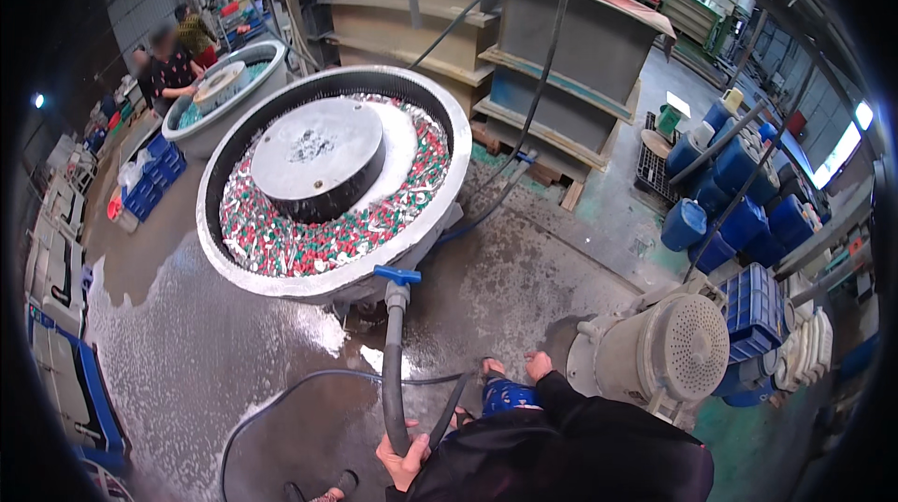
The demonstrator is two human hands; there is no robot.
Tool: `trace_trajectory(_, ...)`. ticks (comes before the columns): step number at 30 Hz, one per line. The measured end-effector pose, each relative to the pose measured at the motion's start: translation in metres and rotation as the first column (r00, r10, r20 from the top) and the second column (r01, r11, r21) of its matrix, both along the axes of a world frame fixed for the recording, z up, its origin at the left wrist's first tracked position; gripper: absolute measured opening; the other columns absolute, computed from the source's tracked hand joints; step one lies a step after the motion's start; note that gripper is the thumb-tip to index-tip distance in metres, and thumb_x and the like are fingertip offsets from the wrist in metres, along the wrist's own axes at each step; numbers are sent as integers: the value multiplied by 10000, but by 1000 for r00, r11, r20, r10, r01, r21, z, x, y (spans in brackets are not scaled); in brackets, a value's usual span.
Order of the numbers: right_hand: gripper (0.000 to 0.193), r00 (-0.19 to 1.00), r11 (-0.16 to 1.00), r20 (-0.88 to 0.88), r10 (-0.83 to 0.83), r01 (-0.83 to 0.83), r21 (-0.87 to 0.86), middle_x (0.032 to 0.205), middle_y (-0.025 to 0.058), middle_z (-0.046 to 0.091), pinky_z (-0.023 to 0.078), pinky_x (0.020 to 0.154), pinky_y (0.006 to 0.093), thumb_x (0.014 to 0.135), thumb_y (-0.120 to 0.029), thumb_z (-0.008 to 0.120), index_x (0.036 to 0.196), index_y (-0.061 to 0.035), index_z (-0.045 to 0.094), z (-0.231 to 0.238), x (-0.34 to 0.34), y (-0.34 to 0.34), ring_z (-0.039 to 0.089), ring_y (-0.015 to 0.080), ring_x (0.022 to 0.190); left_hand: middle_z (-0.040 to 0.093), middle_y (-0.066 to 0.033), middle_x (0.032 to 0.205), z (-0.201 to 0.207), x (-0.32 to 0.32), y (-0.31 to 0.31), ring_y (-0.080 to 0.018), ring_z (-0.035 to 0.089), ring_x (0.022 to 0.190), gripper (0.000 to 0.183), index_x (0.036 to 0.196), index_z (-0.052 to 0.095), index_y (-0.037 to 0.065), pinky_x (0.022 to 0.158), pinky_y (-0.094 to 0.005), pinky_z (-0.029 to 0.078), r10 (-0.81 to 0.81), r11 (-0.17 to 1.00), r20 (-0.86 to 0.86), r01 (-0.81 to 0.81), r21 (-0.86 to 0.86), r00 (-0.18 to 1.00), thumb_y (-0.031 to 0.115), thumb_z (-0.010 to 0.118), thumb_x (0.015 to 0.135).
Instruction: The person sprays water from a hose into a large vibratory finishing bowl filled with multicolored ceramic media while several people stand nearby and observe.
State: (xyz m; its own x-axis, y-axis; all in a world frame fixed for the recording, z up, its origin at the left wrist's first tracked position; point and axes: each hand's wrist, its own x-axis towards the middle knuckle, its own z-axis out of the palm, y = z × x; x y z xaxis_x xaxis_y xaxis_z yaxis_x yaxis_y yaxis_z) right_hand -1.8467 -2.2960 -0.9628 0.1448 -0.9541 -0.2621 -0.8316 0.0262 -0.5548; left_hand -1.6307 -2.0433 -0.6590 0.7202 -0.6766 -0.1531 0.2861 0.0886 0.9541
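My left hand (402, 462) is closed around a thick grey hose (395, 380), low at the front. The hose runs up to a valve with a blue handle (398, 275), in front of the rim of a big round tub (271, 289). Red, green and white small pieces (374, 226) fill the tub's ring-shaped channel, with white foam (398, 142) on the right side. A round grey lid (318, 151) covers its centre. My right hand (538, 366) hangs over the floor beside the beige machine, fingers curled, with nothing visible in it.
A beige drum machine with a perforated top (697, 343) stands close at right. Blue barrels (734, 184) and a blue crate (753, 315) lie beyond. A thin hose (245, 422) loops over the wet floor. People (173, 62) work at a second tub (267, 81). Sandalled feet (348, 481) show below.
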Motion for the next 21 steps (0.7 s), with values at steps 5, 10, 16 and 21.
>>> trace_trajectory(5, 322, 1000, 999, -10, -17, 18, 51, 796, 164, 611, 473, 725, 340, 583, -119, 576, 899, -95, 632, 62, 5, -9, 594, 278, 792, 453, 0, 471, 4, -9, -22, -49, 380, 382, 232, 894, 543, -14, 384, -192, 284, -56, 997, -106, 51, -55, 993, -12, 589, 666)
trace_trajectory(10, 328, 988, 987, 142, -67, 86, -135, 787, 196, 596, 471, 701, 354, 592, -52, 523, 899, -80, 635, 30, -47, -34, 586, 304, 775, 471, 18, 498, 5, -29, -65, -31, 379, 401, 208, 880, 562, -2, 387, -185, 267, -160, 986, -58, 156, -63, 985, -4, 611, 678)
trace_trajectory(16, 268, 933, 950, 218, -286, 246, 192, 534, 86, 534, 399, 390, 306, 676, -3, 424, 847, -72, 619, -94, -158, -79, 522, 172, 438, 497, 30, 536, 16, -71, -133, -20, 405, 445, 211, 886, 579, 12, 416, -179, 297, -233, 972, 76, 229, 60, 969, 28, 630, 683)
trace_trajectory(21, 181, 874, 891, 300, -383, 263, 371, 516, 64, 493, 354, 345, 288, 694, 10, 417, 766, -41, 576, -172, -215, -134, 463, 163, 401, 470, 35, 507, 15, -111, -189, -29, 407, 437, 217, 875, 587, 25, 414, -190, 299, -154, 985, 137, 141, 100, 979, 36, 631, 662)
